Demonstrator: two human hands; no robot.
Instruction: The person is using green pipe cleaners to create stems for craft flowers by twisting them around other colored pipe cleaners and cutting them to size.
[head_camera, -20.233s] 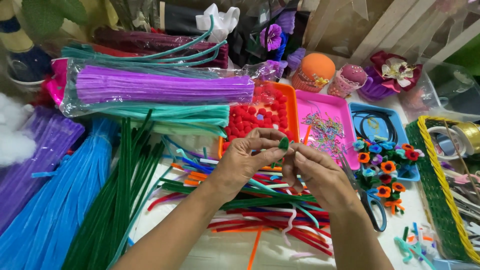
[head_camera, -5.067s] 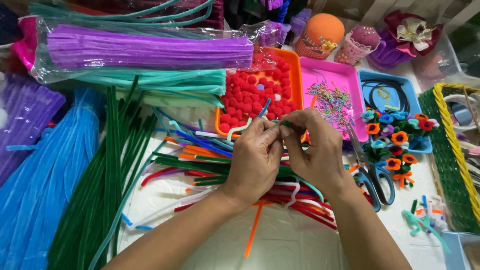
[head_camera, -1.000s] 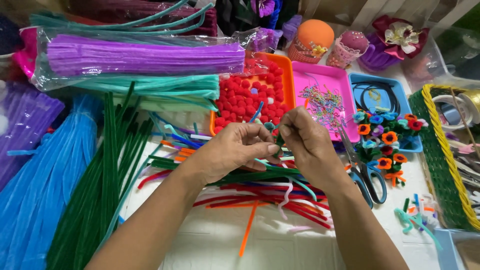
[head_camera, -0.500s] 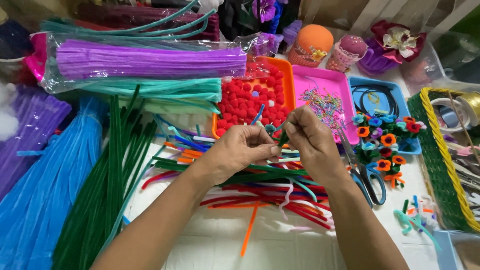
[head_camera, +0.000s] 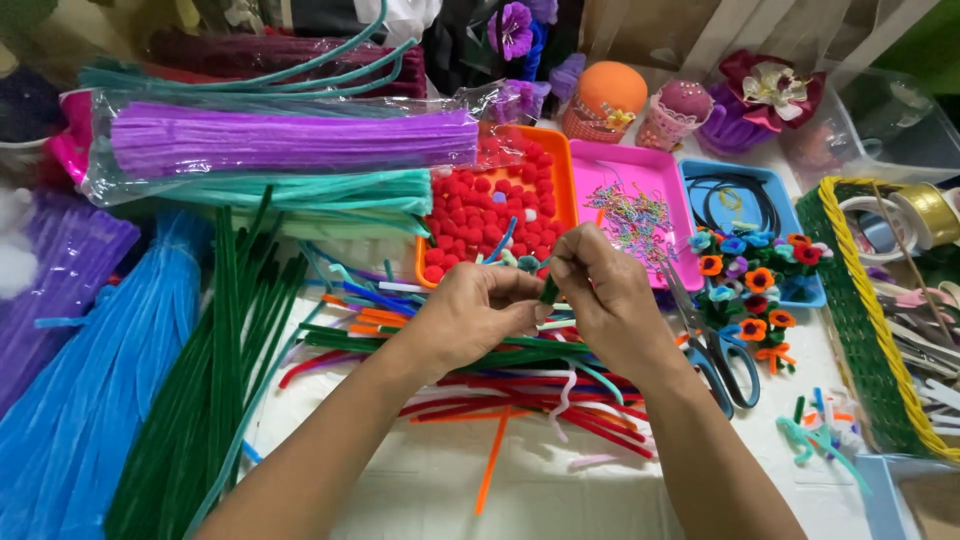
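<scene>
Item: short dark-green fuzzy pipe-cleaner piece (head_camera: 548, 291), pinched between both hands above the surface (head_camera: 400, 490) | Axis: near upright, tip tilted away | Left hand (head_camera: 470, 315): closed on piece | Right hand (head_camera: 605, 295): closed on piece | Progress: judged mid-shaping; finished small pipe-cleaner flowers (head_camera: 750, 285) lay right.

hands (head_camera: 545, 300) pinching green pipe cleaner (head_camera: 549, 291), scissors (head_camera: 715, 350)

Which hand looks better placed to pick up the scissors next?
Likely the right hand: the scissors lie just beside it, while the left hand is farther off, both pinching the green pipe cleaner piece.
</scene>
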